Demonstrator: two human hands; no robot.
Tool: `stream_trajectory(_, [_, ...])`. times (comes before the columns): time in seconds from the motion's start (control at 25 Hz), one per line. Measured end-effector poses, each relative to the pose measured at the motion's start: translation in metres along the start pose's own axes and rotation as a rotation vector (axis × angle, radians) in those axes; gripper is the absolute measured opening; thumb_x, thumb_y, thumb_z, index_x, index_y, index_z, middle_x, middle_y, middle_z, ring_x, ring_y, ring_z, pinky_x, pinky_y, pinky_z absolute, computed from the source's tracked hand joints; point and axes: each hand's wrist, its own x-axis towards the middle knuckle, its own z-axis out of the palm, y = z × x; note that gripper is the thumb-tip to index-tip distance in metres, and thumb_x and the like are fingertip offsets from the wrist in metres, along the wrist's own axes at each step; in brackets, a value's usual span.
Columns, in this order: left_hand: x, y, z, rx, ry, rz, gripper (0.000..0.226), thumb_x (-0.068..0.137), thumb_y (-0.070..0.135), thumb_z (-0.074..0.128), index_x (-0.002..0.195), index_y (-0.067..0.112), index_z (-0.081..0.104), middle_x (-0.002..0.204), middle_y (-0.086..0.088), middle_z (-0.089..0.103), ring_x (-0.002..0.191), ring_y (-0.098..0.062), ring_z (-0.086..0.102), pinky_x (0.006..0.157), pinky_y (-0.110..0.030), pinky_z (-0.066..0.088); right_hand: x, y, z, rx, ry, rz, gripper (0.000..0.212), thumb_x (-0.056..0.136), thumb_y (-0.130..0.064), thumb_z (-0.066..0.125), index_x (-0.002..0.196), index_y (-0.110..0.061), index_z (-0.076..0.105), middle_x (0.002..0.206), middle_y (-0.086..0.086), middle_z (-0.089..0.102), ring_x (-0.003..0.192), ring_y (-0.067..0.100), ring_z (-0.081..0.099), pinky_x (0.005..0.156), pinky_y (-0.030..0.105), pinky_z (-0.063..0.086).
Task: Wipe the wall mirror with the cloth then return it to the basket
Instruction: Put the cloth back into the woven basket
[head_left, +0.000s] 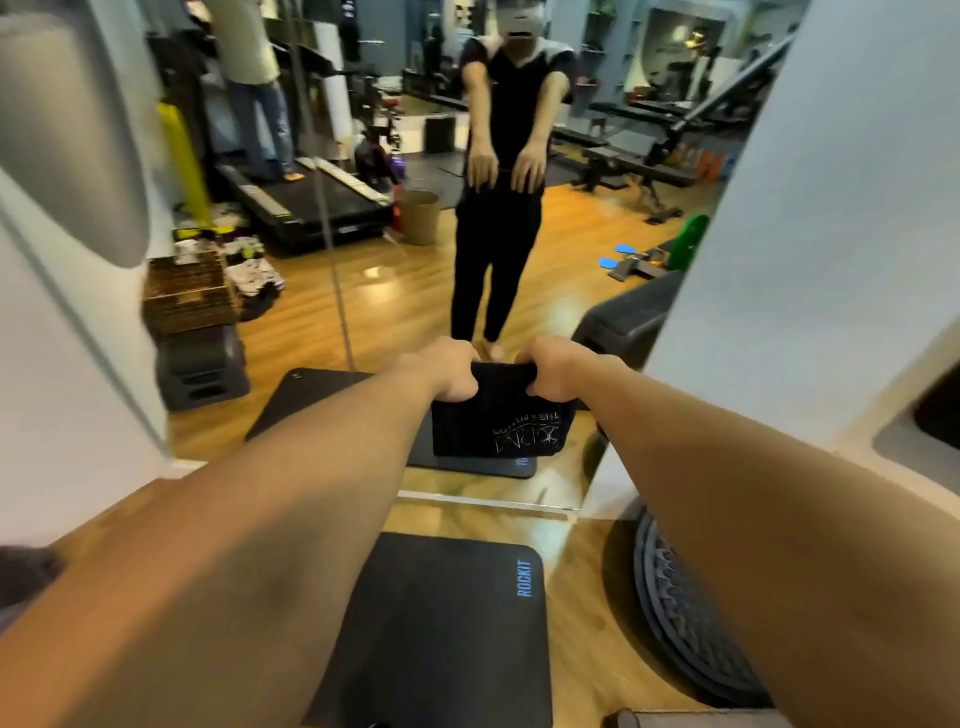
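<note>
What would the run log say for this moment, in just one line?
stage: wiping | left hand: grips cloth top edge | right hand: grips cloth top edge | cloth: hangs in front of wall mirror | basket: unidentified

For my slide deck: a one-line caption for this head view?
Both hands, left and right, grip a black cloth before the wall mirror.
</note>
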Motion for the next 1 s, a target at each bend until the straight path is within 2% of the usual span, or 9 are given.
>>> stream_trajectory(0.08, [-0.052,-0.038,-0.011,-0.003,0.01,-0.091,0.035,0.09,0.017,0.053,0.122,0.022,0.065,0.108,-0.006,0.064,0.098,-0.03,0.06,0.078,-0.034,0.05,-0.007,-0.061,-0.001,-0.013,-0.003,-0.043,0.037,0.089,-0.012,0.062,0.125,-0.022,0.064,0.11,0.003,0.063,0.107,0.029,0.06,0.086,0.037,0.051])
stream_trajectory(0.24, [-0.172,-0.152,-0.03,-0.012,0.06,-0.297,0.034,0.087,0.017,0.053,0.119,0.016,0.065,0.114,-0.011,0.066,0.1,-0.033,0.06,0.074,-0.035,0.046,-0.023,-0.218,0.007,-0.029,-0.018,-0.295,0.029,0.093,-0.011,0.06,0.118,-0.022,0.068,0.107,0.004,0.064,0.108,0.028,0.061,0.087,0.032,0.048])
stream_trajectory(0.44, [-0.343,-0.282,-0.028,-0.031,0.139,-0.54,0.037,0.087,0.02,0.052,0.121,0.022,0.065,0.119,-0.007,0.065,0.109,-0.031,0.061,0.09,-0.039,0.054,-0.051,-0.418,0.043,-0.056,-0.055,-0.54,0.019,0.094,-0.013,0.063,0.11,-0.021,0.07,0.101,0.004,0.066,0.098,0.024,0.06,0.085,0.035,0.05])
stream_trajectory(0.56, [-0.456,-0.366,-0.014,-0.034,0.185,-0.681,0.03,0.089,0.019,0.053,0.115,0.021,0.066,0.117,-0.009,0.066,0.104,-0.031,0.061,0.081,-0.033,0.05,-0.079,-0.555,0.067,-0.062,-0.083,-0.71,0.015,0.091,-0.012,0.065,0.091,-0.027,0.065,0.097,0.003,0.065,0.097,0.026,0.06,0.082,0.036,0.049])
stream_trajectory(0.68, [-0.557,-0.444,0.001,-0.01,0.233,-0.799,0.029,0.089,0.023,0.055,0.115,0.019,0.067,0.119,-0.011,0.068,0.107,-0.034,0.062,0.083,-0.034,0.05,-0.104,-0.68,0.097,-0.05,-0.121,-0.802,0.012,0.09,-0.012,0.064,0.092,-0.023,0.068,0.098,0.005,0.068,0.099,0.03,0.062,0.083,0.038,0.051])
stream_trajectory(0.76, [-0.615,-0.486,0.006,0.007,0.244,-0.865,0.032,0.089,0.026,0.055,0.118,0.019,0.067,0.121,-0.012,0.067,0.11,-0.035,0.062,0.088,-0.037,0.052,-0.12,-0.748,0.118,-0.012,-0.132,-0.859,0.014,0.09,-0.012,0.064,0.1,-0.019,0.071,0.099,0.006,0.068,0.096,0.029,0.061,0.081,0.036,0.05])
stream_trajectory(0.84, [-0.662,-0.529,0.01,0.012,0.22,-0.916,0.034,0.089,0.026,0.055,0.12,0.017,0.066,0.12,-0.014,0.068,0.111,-0.036,0.062,0.09,-0.039,0.053,-0.131,-0.809,0.141,0.005,-0.153,-0.907,0.009,0.09,-0.014,0.063,0.096,-0.021,0.066,0.097,0.004,0.065,0.096,0.028,0.061,0.081,0.034,0.049])
stream_trajectory(0.92, [-0.696,-0.577,0.017,0.003,0.196,-0.958,0.031,0.089,0.027,0.055,0.116,0.016,0.067,0.118,-0.015,0.068,0.107,-0.036,0.063,0.088,-0.04,0.054,-0.133,-0.864,0.163,-0.001,-0.18,-0.953,0.014,0.092,-0.013,0.062,0.09,-0.027,0.058,0.094,0.001,0.06,0.095,0.026,0.058,0.079,0.031,0.043])
stream_trajectory(1.0, [-0.718,-0.621,0.023,-0.038,0.167,-1.0,0.023,0.088,0.027,0.056,0.106,0.015,0.066,0.112,-0.014,0.069,0.1,-0.034,0.062,0.083,-0.04,0.053,-0.125,-0.913,0.18,0.002,-0.194,-0.985,0.016,0.093,-0.014,0.062,0.095,-0.03,0.061,0.095,0.0,0.06,0.097,0.027,0.06,0.081,0.031,0.045])
